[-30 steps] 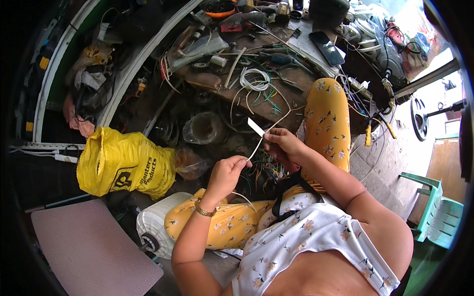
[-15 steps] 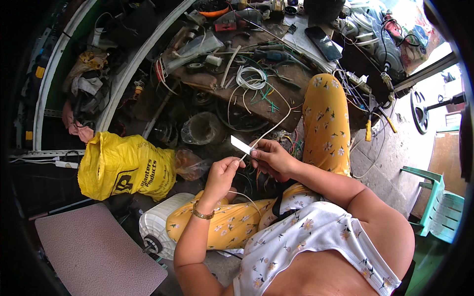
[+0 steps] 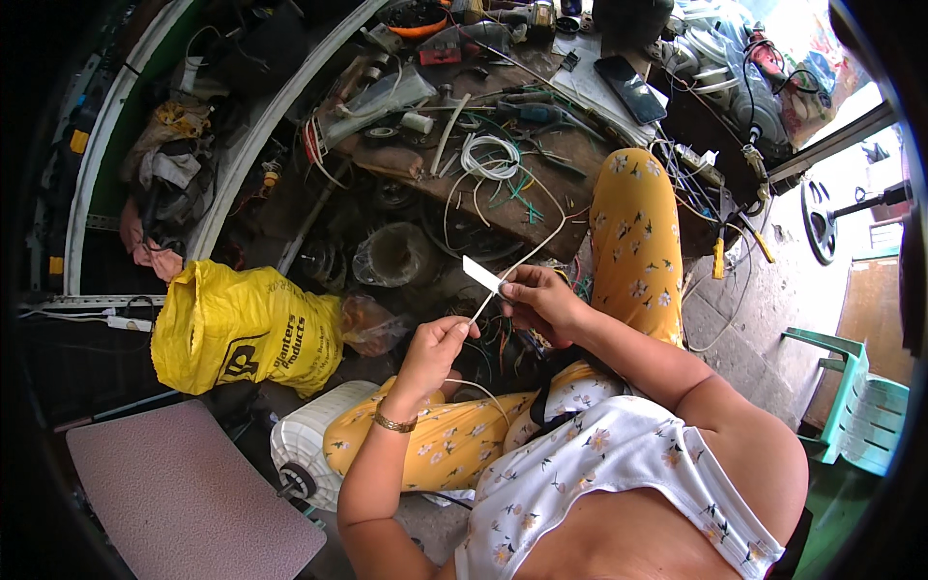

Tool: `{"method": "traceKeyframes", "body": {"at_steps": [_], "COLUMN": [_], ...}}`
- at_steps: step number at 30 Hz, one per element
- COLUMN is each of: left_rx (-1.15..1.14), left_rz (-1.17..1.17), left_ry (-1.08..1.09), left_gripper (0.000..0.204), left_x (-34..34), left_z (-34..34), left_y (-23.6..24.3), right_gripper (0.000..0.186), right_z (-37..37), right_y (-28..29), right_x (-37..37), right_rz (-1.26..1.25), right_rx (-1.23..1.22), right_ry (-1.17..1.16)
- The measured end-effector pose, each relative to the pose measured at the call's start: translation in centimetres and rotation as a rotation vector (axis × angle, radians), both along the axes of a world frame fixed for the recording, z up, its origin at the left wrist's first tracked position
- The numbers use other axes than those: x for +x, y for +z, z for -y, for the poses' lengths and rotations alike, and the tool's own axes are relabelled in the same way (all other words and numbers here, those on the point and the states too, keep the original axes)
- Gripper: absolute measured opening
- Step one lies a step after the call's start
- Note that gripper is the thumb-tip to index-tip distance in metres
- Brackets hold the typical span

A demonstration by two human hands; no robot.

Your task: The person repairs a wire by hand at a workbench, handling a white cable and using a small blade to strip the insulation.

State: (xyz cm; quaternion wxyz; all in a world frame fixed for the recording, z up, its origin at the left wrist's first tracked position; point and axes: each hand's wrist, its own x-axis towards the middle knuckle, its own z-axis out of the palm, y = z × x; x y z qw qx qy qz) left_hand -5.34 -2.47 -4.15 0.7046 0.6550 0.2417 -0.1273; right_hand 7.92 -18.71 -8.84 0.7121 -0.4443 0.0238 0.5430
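Note:
Between the fingertips of my left hand is a thin white wire, and this hand is closed on it. The wire runs past my right hand and up to a loose white coil on the bench; its other end trails over my lap. My right hand is closed round a flat, bright white blade-like piece with a slanted end, pointing up and left. The piece lies against the wire, the thumb close beside it. Whether it has a handle is hidden in the fingers. A short length of wire shows between the hands.
A cluttered wooden bench holds green wire scraps, tools and a black phone. A yellow sack stands at left, beside a pinkish board. Yellow-handled pliers hang at right, and a green plastic chair stands beyond.
My right hand has shifted slightly right with the blade-like piece, and my left hand slightly down. More wire shows between them. Both hands keep their hold.

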Motion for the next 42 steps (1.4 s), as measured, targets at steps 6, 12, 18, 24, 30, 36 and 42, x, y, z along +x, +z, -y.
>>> {"method": "traceKeyframes", "body": {"at_steps": [6, 12, 18, 24, 30, 36, 42], "left_rx": [-0.086, -0.109, -0.155, -0.183, 0.016, 0.676, 0.755], "left_rz": [-0.081, -0.051, -0.079, -0.106, -0.07, 0.221, 0.203], "left_ry": [0.02, -0.012, -0.02, -0.022, -0.129, -0.052, -0.141], "left_gripper": [0.021, 0.021, 0.02, 0.02, 0.018, 0.019, 0.017], "left_x": [0.0, -0.2, -0.3, -1.2, -1.5, 4.5, 8.2], "left_z": [0.0, 0.0, -0.1, -0.4, -1.3, 2.6, 3.2], "left_y": [0.7, 0.2, 0.2, 0.3, -1.7, -1.7, -2.6], "right_gripper": [0.013, 0.011, 0.01, 0.014, 0.017, 0.016, 0.012], "right_z": [1.0, 2.1, 2.7, 4.4, 4.7, 4.2, 3.6], "right_y": [-1.9, -1.5, -2.4, -3.3, -2.9, -3.3, -2.7], "right_x": [2.1, 3.6, 4.9, 8.8, 8.2, 7.9, 6.8], "right_rz": [0.113, 0.139, 0.204, 0.159, 0.102, 0.146, 0.24], "right_rx": [-0.012, -0.086, -0.17, -0.121, -0.064, -0.11, -0.07], "right_ry": [-0.008, -0.002, -0.046, -0.191, -0.099, -0.117, 0.002]}}
